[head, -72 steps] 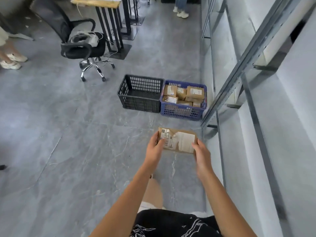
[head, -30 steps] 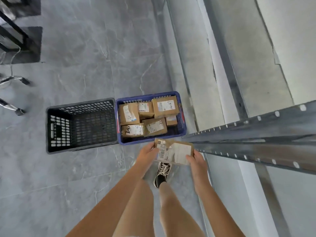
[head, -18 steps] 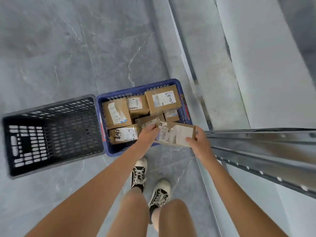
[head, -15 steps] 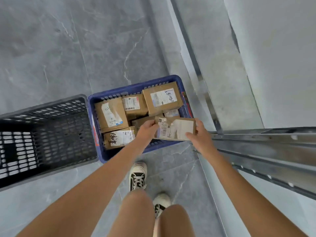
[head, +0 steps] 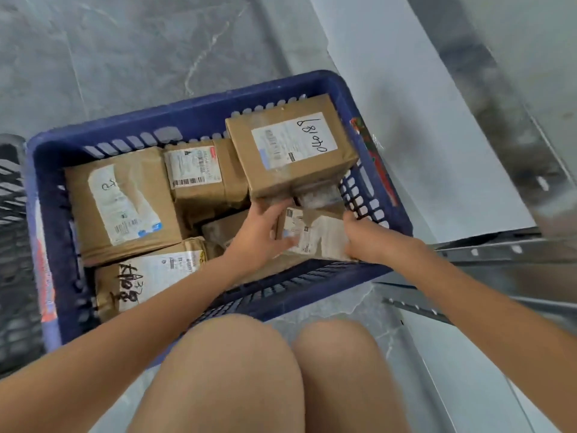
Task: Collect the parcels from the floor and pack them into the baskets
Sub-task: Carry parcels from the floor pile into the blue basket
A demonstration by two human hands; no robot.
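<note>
Bright, even daylight; soft blur, wide-angle edge distortion.

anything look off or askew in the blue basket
The top parcel at the far right of the blue basket sits tilted, perched higher than the rest. The front-left parcel looks crumpled. Nothing has spilled.

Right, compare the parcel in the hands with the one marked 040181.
The held parcel is smaller and sits low at the blue basket's near right corner, gripped by both hands; the marked parcel is bigger, untouched, and stacked high at the far right. Both are brown cardboard with white labels.
</note>
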